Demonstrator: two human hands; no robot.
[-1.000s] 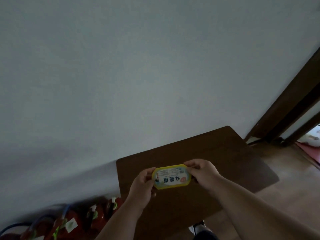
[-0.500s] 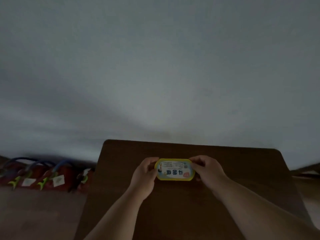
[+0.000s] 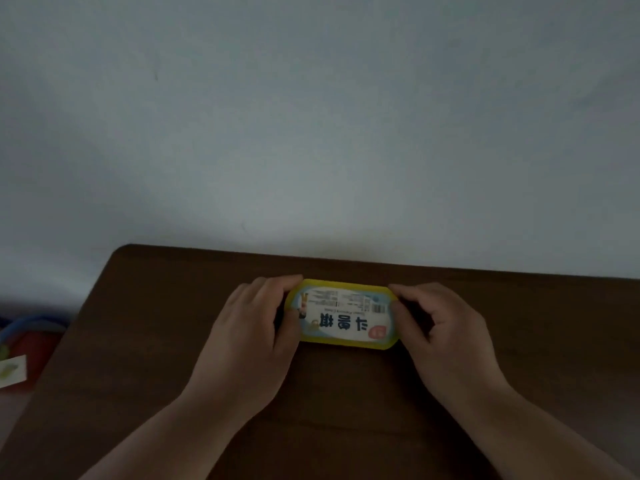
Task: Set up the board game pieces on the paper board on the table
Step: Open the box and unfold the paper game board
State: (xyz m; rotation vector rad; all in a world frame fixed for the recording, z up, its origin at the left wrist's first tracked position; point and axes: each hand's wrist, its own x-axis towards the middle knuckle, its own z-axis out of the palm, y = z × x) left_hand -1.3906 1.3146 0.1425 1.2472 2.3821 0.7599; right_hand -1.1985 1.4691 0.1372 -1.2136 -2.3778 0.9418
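1. We are looking down on a dark brown desk (image 3: 346,393) standing against a pale wall (image 3: 311,116); the light is dim.
2. We are finding a yellow game box (image 3: 341,318), flat and rounded at its corners, towards the back middle of the desk, just short of the wall. Whether it is resting on the desktop or held slightly above it, we cannot tell.
3. We are observing the left hand (image 3: 252,337) grasping the box's left end, fingers curled over the far edge and thumb against the near side.
4. We are observing the right hand (image 3: 446,334) grasping the right end in the same way, fingertips pinching the far right corner.
5. We are reading the label: it faces us upside down, white and light blue inside a yellow border, carrying three large dark characters, a small red-pink badge at its near right corner, a barcode and blocks of fine print. The characters and small print are too blurred to read with certainty.
6. We are noting, at the left edge beyond the desk, red objects with blue handles (image 3: 24,327) and a white tag (image 3: 12,370) bearing a green mark; its detail is unreadable.
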